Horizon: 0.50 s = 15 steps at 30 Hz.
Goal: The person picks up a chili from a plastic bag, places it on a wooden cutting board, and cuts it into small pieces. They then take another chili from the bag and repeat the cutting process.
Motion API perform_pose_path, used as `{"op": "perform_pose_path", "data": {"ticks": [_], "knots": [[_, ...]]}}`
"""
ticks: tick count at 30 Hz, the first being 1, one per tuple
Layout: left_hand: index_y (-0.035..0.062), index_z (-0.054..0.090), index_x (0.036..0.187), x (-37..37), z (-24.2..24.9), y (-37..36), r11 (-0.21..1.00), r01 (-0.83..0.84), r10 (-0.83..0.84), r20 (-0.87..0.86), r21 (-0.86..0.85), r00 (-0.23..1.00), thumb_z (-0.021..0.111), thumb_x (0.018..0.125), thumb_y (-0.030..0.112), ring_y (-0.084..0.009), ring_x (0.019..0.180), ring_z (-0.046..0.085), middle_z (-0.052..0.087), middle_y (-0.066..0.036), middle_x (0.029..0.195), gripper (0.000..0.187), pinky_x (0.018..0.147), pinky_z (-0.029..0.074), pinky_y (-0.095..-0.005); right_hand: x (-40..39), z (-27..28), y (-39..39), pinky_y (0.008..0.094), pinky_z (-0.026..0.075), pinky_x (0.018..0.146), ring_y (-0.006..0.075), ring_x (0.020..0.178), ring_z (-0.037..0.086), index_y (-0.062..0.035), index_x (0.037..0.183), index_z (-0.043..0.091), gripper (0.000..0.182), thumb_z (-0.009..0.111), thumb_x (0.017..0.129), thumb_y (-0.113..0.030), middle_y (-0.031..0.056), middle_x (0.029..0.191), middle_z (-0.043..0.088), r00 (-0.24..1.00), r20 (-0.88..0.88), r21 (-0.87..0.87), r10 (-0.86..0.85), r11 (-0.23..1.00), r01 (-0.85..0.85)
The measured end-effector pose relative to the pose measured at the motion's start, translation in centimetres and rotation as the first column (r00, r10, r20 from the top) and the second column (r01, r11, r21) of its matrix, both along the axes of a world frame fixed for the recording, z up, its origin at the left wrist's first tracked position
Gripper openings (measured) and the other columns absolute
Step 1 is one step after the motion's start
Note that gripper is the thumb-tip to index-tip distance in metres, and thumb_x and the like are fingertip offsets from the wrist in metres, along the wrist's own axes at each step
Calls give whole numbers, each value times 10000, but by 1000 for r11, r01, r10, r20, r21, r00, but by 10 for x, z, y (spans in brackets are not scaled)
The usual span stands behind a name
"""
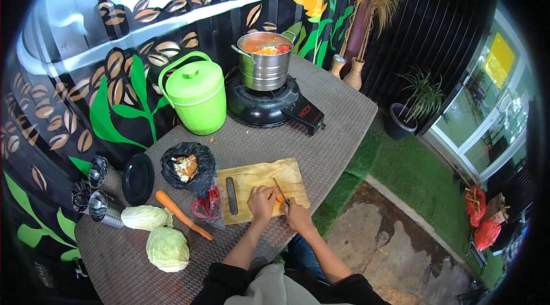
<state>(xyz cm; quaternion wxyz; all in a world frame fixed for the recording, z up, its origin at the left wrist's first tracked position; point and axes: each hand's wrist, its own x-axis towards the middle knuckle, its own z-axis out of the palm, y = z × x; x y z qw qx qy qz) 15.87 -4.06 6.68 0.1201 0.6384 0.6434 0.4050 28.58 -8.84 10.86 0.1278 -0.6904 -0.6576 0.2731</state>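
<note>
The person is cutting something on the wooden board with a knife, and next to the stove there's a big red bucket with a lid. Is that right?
Not quite. The bucket with the lid beside the stove is green, not red, as the head view shows. The rest holds: the right hand holds a knife on the wooden board, with the left hand beside it.
</note>
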Motion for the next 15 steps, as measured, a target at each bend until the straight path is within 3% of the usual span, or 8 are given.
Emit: {"op": "perform_pose_path", "data": {"ticks": [5,9,12,15], "knots": [[126,751,861,0,2,0,1000,17,-17,-32,-9,999,697,789,191,-212,844,579,659,-14,814,112,725,484,-332,-11,-18,-10,499,503,773,436,842,640,23,1027,478,361,452,950,-328,286,858,643,994,91,116,-56,992,46],[125,750,867,-1,-2,-1,1000,27,-26,-55,7,998,697,784,184,-206,849,575,655,-7,829,115,731,482,-327,-10,-13,-1,495,507,756,426,828,645,19,1022,478,358,454,948,-331,279,855,645,993,110,61,-52,997,45],[121,747,872,-4,-2,-2,998,50,-48,-70,30,996,693,782,170,-204,853,571,652,-4,840,116,738,479,-323,0,-4,9,529,480,775,474,839,616,13,1062,463,355,454,947,-322,301,876,634,999,37,7,-4,1000,4],[121,745,871,-4,-3,-2,997,77,-76,-52,17,996,688,782,158,-205,857,570,650,-8,848,112,739,478,-319,1,4,5,484,509,761,420,831,648,14,1015,479,347,453,947,-325,277,860,647,997,66,5,34,999,-35]]}}
